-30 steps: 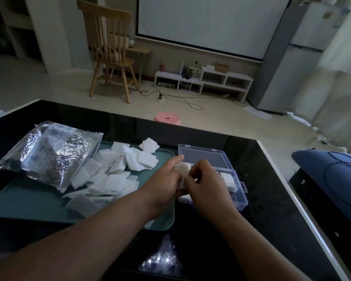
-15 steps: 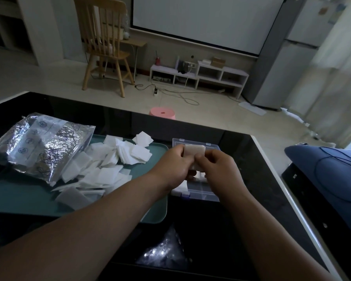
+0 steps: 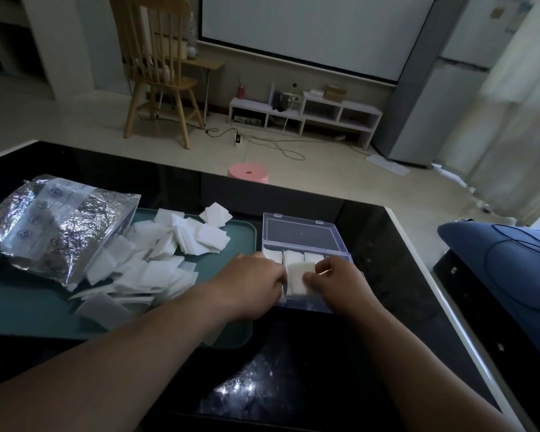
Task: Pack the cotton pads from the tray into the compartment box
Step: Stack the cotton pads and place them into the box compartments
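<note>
A clear compartment box (image 3: 303,304) lies open on the black table, its lid (image 3: 300,235) folded back. White pads fill its far compartments. Over the box's middle, my left hand (image 3: 253,282) and my right hand (image 3: 334,282) pinch a small stack of white cotton pads (image 3: 298,275) between them, one hand on each side. The stack sits low in the box; whether it touches the bottom is hidden. A heap of loose cotton pads (image 3: 156,260) covers the teal tray (image 3: 28,310) to the left of the box.
A crinkled silver foil bag (image 3: 60,226) lies on the tray's far left. The table's white edge (image 3: 443,294) runs along the right, with a blue cushion (image 3: 505,263) beyond it. A pink stool (image 3: 248,172) stands on the floor behind the table.
Both hands held the pad stack raised above the box half a second ago; they have since lowered it into the box's middle compartments.
</note>
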